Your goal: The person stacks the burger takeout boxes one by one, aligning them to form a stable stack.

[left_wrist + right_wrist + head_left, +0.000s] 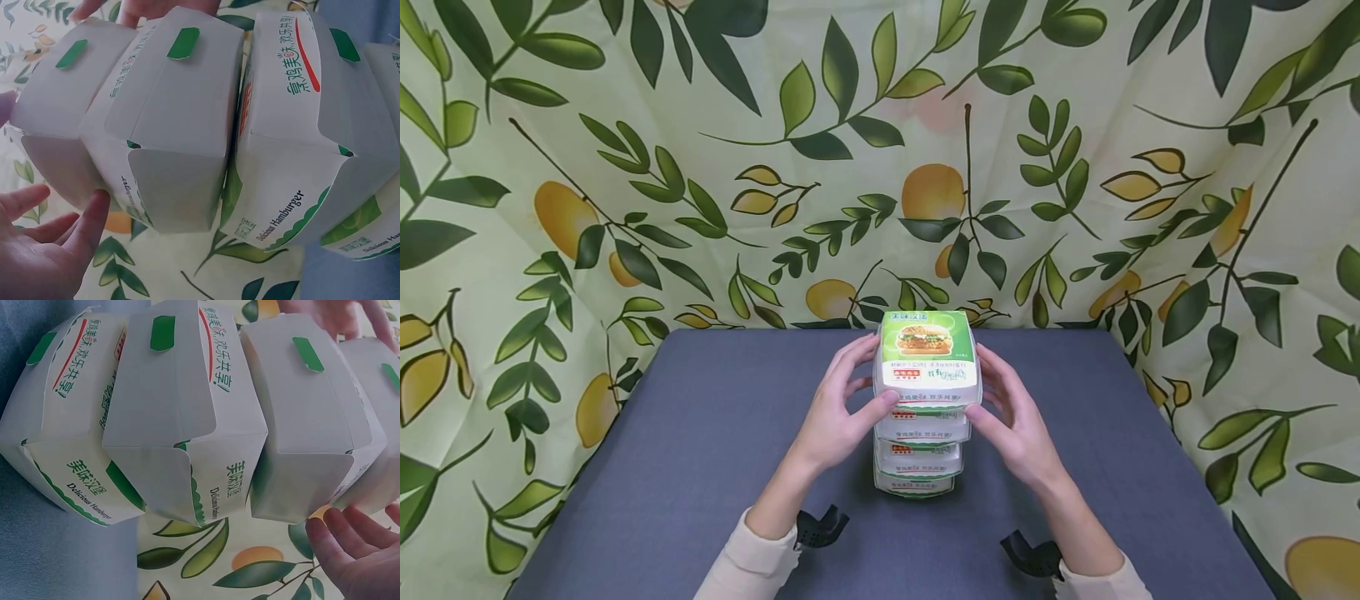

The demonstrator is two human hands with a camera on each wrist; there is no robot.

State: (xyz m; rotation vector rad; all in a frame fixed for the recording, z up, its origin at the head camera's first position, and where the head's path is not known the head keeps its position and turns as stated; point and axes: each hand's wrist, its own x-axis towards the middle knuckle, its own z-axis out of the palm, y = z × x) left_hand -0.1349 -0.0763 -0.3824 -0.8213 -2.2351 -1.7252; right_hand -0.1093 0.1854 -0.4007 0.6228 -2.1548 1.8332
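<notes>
Several white and green paper burger boxes stand stacked in a column. Both hands are at the top burger box (pixel 928 350), which has a burger picture on its lid. My left hand (pixel 842 417) holds its left side, thumb on the front corner. From the right, my right hand (pixel 1018 429) holds the same box, thumb at the lower front corner. Under it are the lower boxes (pixel 921 460), slightly out of line. In the left wrist view, left fingers (pixel 94 219) touch a box side; right fingers (pixel 337 531) show in the right wrist view.
The stack stands on a dark blue-grey tabletop (pixel 715 433), between the two forearms. A cloth backdrop (pixel 865 167) printed with leaves and oranges surrounds the back and sides. Black straps (pixel 822 527) hang at both wrists.
</notes>
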